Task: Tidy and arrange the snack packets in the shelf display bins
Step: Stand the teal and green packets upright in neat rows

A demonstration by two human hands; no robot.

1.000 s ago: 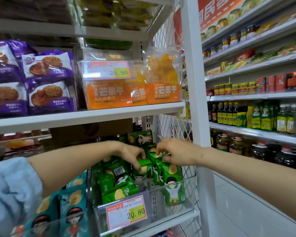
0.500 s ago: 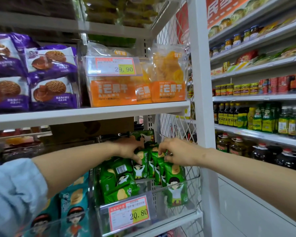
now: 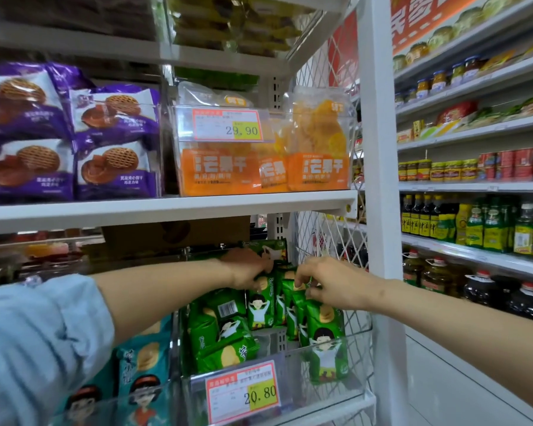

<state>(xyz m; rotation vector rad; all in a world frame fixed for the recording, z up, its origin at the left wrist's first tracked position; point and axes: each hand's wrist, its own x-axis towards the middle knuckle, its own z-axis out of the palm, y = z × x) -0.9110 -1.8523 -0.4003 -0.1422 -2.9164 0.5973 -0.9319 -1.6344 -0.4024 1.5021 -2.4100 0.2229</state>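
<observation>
While both hands reach into the clear bin (image 3: 320, 395) at the right end of the lower shelf (image 3: 336, 410), some green snack packets (image 3: 326, 342) stand upright along the bin's right wall and others lie slumped against its left wall. Left hand (image 3: 246, 269): grip closed over the top of an upright packet toward the back of the bin. Right hand (image 3: 330, 284): grip pinched on the top seam of a neighbouring packet. The packets appear light, air-filled, crinkly and slick, with brittle contents, so they are best held by the flat top seam, not squeezed at the belly. A price tag (image 3: 243, 392) hangs on the bin's front.
</observation>
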